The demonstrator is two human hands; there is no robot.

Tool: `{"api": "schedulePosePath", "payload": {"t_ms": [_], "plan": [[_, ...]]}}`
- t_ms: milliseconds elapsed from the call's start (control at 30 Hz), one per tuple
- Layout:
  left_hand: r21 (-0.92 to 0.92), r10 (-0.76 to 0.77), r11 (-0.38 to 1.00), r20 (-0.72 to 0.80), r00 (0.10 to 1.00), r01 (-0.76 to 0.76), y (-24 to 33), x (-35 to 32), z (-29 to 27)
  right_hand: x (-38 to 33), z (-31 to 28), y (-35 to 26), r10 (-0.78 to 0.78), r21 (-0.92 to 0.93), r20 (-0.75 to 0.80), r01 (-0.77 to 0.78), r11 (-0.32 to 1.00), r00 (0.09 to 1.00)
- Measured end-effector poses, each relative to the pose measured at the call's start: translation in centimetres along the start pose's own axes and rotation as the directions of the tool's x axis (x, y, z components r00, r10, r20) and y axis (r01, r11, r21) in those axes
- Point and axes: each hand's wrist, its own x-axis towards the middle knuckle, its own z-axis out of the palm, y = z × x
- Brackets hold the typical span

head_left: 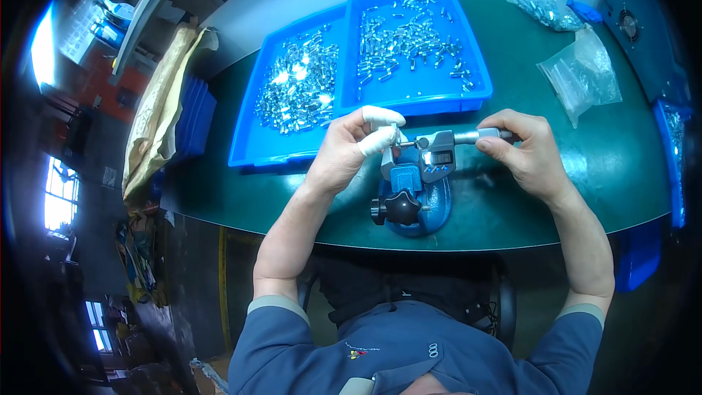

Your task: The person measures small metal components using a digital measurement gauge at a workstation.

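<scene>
Your blue jacket [409, 347] fills the bottom edge, sleeves pushed up, both bare forearms reaching up onto the dark green table [512, 212]. Just past the table's near edge sits a blue stand [418, 208] with a black knob [398, 207] on its left side; it clamps a digital measuring gauge [437, 155] with a small screen, lying sideways. Your left hand [347, 153] is at the gauge's left end, thumb and forefinger in white finger covers [380, 140], pinched together on a small metal part [400, 144] held right at the gauge's measuring tip; the other fingers curl loosely. Your right hand [523, 150] is at the gauge's right end, thumb and forefinger closed around the gauge's grey handle [488, 134], the remaining fingers bent in beside it. Just behind your hands are two blue trays side by side, touching: the left tray [252, 139] holds a dense pile of shiny small metal parts, the right tray [468, 51] holds the same sort of parts spread out thinner. Far right on the table lie two clear plastic bags [585, 73], one nearer, one at the back edge with metal bits inside. A brown paper sack [157, 113] hangs off the table's left side.
</scene>
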Motion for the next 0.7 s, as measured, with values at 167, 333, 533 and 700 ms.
{"api": "schedulePosePath", "payload": {"t_ms": [167,333,533,700], "plan": [[0.176,0.154,0.975,-0.1,0.983,-0.135,0.3,0.6,-1.6,-0.2,-0.2,0.2,0.044,0.003,0.012,-0.044,0.999,0.999],[0.816,0.61,0.573,-0.358,0.707,-0.081,2.1,2.4,-8.8,0.1,-0.3,-0.2,0.054,0.011,0.023,-0.055,0.998,0.998],[0.923,0.491,0.32,0.03,0.871,-0.213,2.0,7.8,-5.8,-0.1,-0.2,0.1,0.004,0.012,-0.022,-0.003,1.0,1.0],[0.978,0.124,0.081,0.18,0.976,-0.19,0.3,12.4,-4.8,0.1,0.2,0.1,-0.015,-0.009,-0.02,0.015,1.0,1.0]]}}
